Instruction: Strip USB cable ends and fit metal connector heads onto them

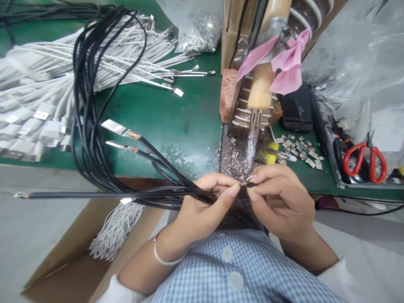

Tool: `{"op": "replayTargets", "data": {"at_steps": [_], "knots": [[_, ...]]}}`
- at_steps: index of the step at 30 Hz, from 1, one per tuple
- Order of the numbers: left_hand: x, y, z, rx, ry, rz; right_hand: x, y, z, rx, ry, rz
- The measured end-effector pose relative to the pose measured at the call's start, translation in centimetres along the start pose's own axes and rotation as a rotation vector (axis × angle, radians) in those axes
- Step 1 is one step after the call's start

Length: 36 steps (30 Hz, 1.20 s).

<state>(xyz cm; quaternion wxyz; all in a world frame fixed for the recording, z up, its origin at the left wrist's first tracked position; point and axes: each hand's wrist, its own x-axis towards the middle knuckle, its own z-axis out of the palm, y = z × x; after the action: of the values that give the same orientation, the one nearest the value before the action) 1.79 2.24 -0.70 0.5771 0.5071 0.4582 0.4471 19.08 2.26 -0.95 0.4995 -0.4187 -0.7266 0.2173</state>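
My left hand (pixel 208 202) is closed round a bunch of black cables (pixel 164 195), pinching one cable end with bare coloured wires between thumb and forefinger. Several of these cables trail left, some ending in silver metal connectors (pixel 113 126). My right hand (pixel 280 198) pinches a small metal connector (pixel 249 178) right at those wire ends. Just above my fingertips is the tip of a soldering iron (pixel 251 147), which has a wooden handle (pixel 260 86) tied with pink ribbon (pixel 288 67) and is fixed in a stand. The joint between wires and connector is too small to make out.
White USB cables (pixel 41 90) are heaped on the green table (pixel 158 113). Right of the iron lie a yellow sponge (pixel 267 152), small connector pieces (pixel 304 149), a black box (pixel 296 107) and red-handled scissors (pixel 355 160) in a tray. A cardboard box (pixel 59 256) with white cables stands below.
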Motion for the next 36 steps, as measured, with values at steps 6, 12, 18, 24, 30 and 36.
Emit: {"op": "replayTargets", "data": {"at_steps": [6,12,18,24,30,36], "knots": [[-0.06,0.33,-0.08,0.041,0.035,0.004,-0.05,-0.16,-0.02,0.01,-0.005,0.003],[-0.09,0.02,-0.23,0.021,0.016,-0.011,-0.2,0.06,0.05,0.045,-0.023,0.002],[0.03,0.03,-0.23,0.045,0.021,-0.028,-0.06,0.08,-0.03,0.042,-0.02,0.013],[0.18,0.29,-0.22,0.053,0.03,0.013,0.24,0.07,0.0,0.006,-0.001,-0.007],[0.2,0.09,-0.3,0.06,0.023,0.012,0.13,0.06,-0.05,-0.003,-0.003,-0.015],[0.18,0.19,-0.19,0.051,0.041,-0.008,0.18,-0.09,-0.14,0.012,-0.01,-0.006]]}}
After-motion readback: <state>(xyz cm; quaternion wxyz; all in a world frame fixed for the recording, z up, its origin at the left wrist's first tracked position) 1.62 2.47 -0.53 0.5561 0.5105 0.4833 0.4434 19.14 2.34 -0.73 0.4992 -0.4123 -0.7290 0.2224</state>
